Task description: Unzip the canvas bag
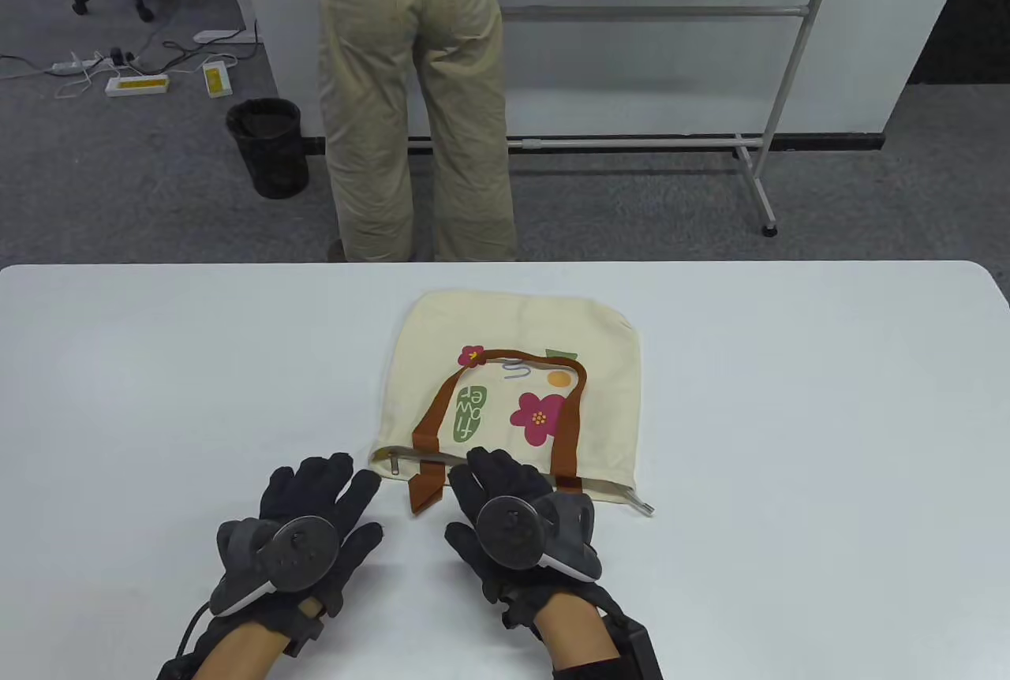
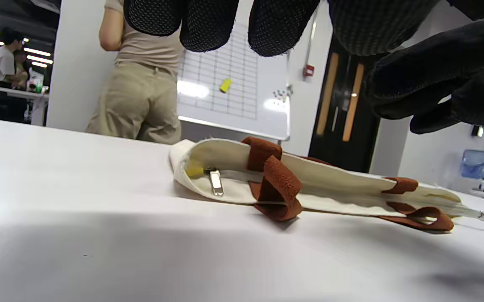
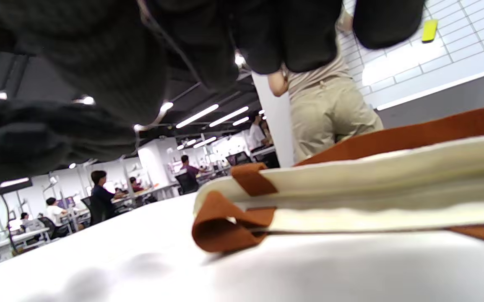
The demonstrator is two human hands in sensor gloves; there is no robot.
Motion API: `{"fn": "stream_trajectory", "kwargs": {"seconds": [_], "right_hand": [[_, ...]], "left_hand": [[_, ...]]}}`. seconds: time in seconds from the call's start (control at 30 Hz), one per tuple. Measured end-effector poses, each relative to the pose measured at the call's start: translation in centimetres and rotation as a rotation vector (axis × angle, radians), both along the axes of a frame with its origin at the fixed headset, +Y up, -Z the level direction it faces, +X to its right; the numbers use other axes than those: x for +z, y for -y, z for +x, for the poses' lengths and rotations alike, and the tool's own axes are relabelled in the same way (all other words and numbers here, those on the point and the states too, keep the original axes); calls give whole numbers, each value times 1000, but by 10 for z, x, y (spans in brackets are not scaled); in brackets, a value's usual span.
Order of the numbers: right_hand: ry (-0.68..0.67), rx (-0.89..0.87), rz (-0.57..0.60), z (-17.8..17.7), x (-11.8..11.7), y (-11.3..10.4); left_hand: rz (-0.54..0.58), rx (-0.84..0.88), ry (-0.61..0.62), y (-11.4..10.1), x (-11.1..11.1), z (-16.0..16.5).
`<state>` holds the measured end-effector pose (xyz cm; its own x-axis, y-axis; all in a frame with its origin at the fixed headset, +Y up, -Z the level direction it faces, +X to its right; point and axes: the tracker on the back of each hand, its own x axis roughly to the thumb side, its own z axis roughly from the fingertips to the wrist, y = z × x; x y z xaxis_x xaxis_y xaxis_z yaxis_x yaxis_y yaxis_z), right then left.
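Note:
A cream canvas bag [image 1: 513, 333] with brown straps [image 1: 570, 427] and flower prints lies flat on the white table [image 1: 789, 412], its zipped mouth toward me. The metal zipper pull [image 1: 394, 465] sits at the mouth's left end; it also shows in the left wrist view [image 2: 216, 182]. My left hand [image 1: 316, 506] is flat and open, just left of the bag's near left corner, holding nothing. My right hand [image 1: 505, 491] is open, its fingers over the bag's near edge by the folded strap [image 3: 221, 226]; touching or apart, I cannot tell.
A person in khaki trousers [image 1: 414, 88] stands beyond the table's far edge at a whiteboard on a wheeled stand [image 1: 757, 159]. A black waste bin [image 1: 268, 147] stands on the floor. The zipper's tail end [image 1: 645, 507] sticks out at the bag's right corner.

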<state>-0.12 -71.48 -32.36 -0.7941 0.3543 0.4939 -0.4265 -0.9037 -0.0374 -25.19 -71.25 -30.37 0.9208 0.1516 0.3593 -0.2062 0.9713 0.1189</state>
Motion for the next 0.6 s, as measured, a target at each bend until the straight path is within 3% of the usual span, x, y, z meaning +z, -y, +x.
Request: {"fn": "stream_trajectory", "kwargs": {"seconds": [0.2,0.37,0.6], "right_hand": [[41,-11,28,4,2,-6],[168,-79,70,29,-2,-12],[396,-252,-2,79,-14,-7]], "left_hand": [[6,8,-1,0,0,-1],[1,14,-5,0,0,-2],[-20,41,-30,0,-1,-9]]}}
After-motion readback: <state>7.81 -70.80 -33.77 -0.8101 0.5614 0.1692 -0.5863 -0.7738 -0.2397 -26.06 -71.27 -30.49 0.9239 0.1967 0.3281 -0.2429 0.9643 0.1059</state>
